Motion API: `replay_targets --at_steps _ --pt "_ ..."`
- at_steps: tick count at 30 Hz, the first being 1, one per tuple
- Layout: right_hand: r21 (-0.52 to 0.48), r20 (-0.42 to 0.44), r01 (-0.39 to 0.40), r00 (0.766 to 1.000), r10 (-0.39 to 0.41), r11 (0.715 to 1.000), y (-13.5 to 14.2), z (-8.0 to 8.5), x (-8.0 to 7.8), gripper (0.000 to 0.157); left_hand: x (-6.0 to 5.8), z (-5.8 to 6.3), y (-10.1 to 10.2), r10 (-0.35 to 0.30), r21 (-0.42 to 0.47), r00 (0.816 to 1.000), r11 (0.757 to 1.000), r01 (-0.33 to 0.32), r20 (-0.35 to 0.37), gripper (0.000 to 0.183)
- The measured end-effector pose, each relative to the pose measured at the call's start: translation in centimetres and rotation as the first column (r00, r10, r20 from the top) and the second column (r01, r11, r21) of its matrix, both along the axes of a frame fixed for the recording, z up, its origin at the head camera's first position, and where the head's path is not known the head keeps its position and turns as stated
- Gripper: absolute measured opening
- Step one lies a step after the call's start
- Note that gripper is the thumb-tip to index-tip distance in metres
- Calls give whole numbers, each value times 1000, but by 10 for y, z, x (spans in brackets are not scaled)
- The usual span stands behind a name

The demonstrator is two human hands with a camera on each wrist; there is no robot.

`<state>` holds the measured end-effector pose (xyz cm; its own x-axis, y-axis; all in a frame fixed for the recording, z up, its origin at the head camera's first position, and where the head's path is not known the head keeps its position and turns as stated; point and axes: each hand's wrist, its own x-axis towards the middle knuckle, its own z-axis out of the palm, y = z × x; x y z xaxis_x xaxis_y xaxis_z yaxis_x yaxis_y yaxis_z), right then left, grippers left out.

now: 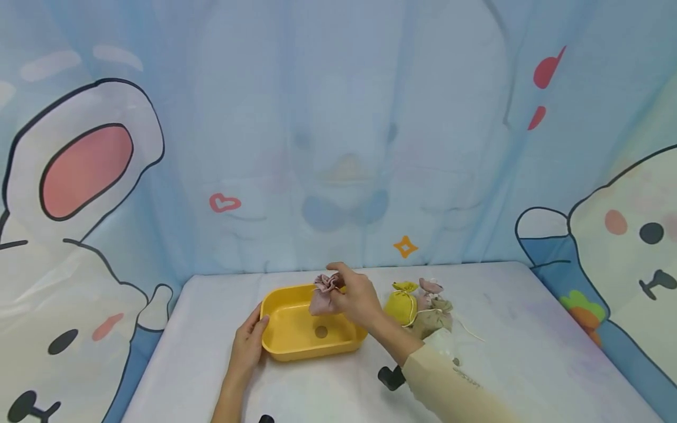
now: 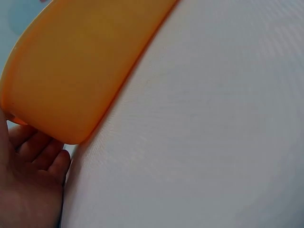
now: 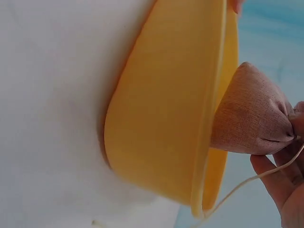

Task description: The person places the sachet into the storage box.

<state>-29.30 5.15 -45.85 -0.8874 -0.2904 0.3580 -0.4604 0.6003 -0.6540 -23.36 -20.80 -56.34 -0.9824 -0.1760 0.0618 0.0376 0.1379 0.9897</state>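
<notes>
A yellow plastic basin [image 1: 296, 343] with rounded corners stands on the table. My left hand [image 1: 248, 339] grips its left end, thumb over the rim and fingers along the outer wall; the left wrist view shows those fingers against the wall [image 2: 80, 80]. Over the basin, my right hand [image 1: 359, 298] pinches a small mauve drawstring pouch [image 1: 321, 301] by its gathered neck. In the right wrist view the pouch [image 3: 251, 111] hangs at the rim, its body rounded and its pale cord trailing past the fingers. A round dark spot shows on the basin's floor.
Right of the basin sit a yellow pouch [image 1: 400, 306], another pinkish pouch [image 1: 431, 286], an olive-beige pouch [image 1: 431, 320] and a white pouch [image 1: 441, 341], close together. The right forearm partly covers them. A patterned curtain [image 1: 338, 135] hangs behind the table's far edge.
</notes>
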Motion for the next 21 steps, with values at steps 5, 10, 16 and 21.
replay_targets --at_steps 5,10,16,21 --pt "30 -31 -63 997 64 998 -22 -7 0 32 0 -4 1 8 -23 1000 1000 -8 26 57" --pt "44 19 -62 998 62 997 -43 -14 -1 25 -1 -3 2 11 -36 1000 999 -10 28 58" --pt "43 53 -60 997 58 997 -66 -23 -3 25 0 -2 -1 14 -32 1000 999 -15 -16 54" --pt "54 48 -55 997 52 997 -79 -28 -1 26 0 -2 -2 1 -23 1000 1000 -2 -16 54"
